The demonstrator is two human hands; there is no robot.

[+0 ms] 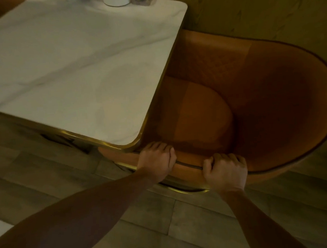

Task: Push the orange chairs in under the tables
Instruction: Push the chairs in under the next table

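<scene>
Orange chair (263, 97) | curved tub back, dark piping, quilted inner

No readable writing anywhere in this shot.

Scanning now: no letters, labels, brands, numbers or signs come through on any surface, and the view is dim and soft, so anything small is too blurred to make out.
</scene>
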